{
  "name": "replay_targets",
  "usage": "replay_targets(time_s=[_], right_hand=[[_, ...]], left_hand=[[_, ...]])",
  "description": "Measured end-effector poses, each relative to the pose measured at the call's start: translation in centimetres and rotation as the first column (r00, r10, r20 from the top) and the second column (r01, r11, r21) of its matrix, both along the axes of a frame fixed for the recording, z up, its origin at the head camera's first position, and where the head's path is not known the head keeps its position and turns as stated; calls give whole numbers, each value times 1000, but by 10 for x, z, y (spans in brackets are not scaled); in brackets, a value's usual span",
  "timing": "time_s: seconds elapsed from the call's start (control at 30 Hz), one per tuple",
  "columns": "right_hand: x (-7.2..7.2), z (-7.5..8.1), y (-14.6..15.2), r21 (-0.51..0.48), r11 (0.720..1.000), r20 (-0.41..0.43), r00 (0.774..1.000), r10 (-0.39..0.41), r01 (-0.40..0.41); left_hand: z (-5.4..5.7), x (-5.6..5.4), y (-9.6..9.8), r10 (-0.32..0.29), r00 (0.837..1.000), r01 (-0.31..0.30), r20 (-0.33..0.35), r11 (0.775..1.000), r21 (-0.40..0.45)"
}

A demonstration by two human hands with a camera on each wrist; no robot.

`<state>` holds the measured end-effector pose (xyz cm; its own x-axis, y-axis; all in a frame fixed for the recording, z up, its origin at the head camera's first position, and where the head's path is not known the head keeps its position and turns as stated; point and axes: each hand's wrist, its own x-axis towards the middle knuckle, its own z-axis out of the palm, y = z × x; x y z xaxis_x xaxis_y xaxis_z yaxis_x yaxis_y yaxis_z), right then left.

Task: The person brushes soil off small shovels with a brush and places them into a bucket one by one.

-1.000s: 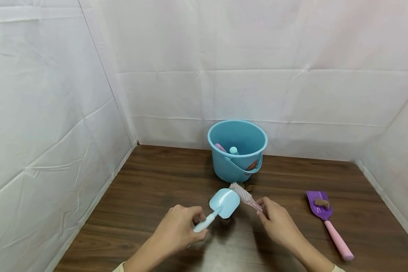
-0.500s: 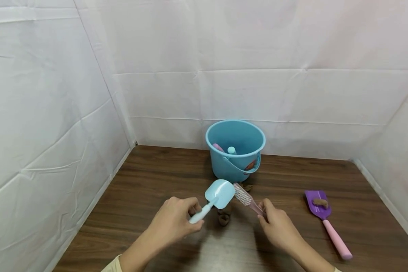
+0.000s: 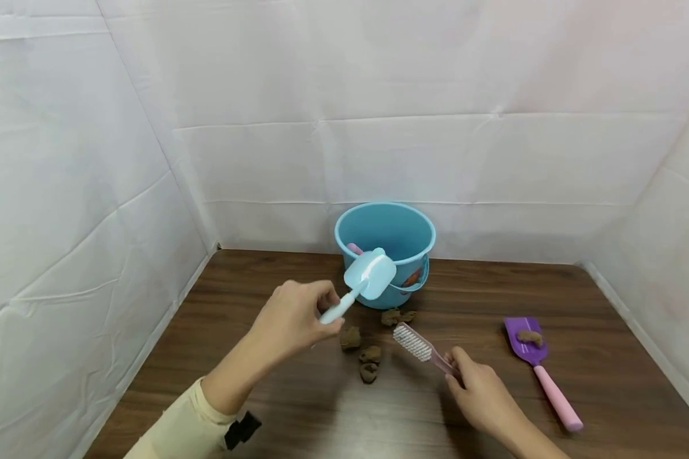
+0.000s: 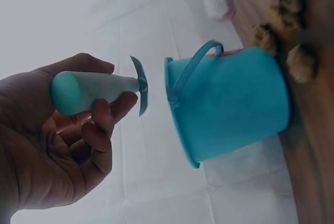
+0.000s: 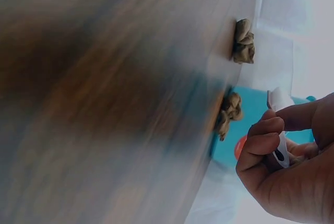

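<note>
My left hand [image 3: 295, 315] grips the handle of a light blue toy shovel [image 3: 370, 274], raised so that its blade overlaps the near rim of the blue bucket [image 3: 386, 252] in the head view. In the left wrist view the shovel [image 4: 96, 91] is apart from the bucket [image 4: 229, 104]. A pink brush with white bristles [image 3: 414, 343] is pinched by its handle in my right hand [image 3: 482, 389], low over the table. Several brown lumps [image 3: 369, 363] lie on the wood between the hands and the bucket. Whether the shovel carries anything is hard to tell.
A purple shovel [image 3: 525, 333] with a pink handle lies at the right, a brown lump [image 3: 530, 338] on its blade. Inside the bucket a pink handle [image 3: 354, 248] shows. White sheets [image 3: 413, 146] wall the brown wooden table [image 3: 270, 274] at the back and sides.
My left hand has lifted the light blue shovel up towards the bucket, uncovering the brown lumps beneath. My right hand has drawn the brush back, slightly nearer and to the right.
</note>
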<state>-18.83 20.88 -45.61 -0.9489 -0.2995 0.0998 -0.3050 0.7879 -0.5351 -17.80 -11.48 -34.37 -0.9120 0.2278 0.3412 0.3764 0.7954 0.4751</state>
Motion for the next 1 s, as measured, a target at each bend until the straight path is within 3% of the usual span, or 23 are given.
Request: replay_targets(time_s=[0.2, 0.37, 0.63, 1.0], right_hand=[[11, -2, 7, -1, 1000, 51, 998, -26, 26], [19, -7, 10, 19, 999, 11, 999, -45, 44], [32, -10, 11, 51, 997, -19, 998, -57, 57], [48, -6, 17, 68, 994, -62, 995, -81, 85]], left_hand=[[20, -26, 0, -7, 1000, 7, 29, 1000, -16], [27, -49, 0, 2, 998, 2, 56, 996, -88], [34, -84, 1, 49, 993, -30, 106, 984, -173], [33, -116, 5, 56, 993, -26, 107, 964, -266]])
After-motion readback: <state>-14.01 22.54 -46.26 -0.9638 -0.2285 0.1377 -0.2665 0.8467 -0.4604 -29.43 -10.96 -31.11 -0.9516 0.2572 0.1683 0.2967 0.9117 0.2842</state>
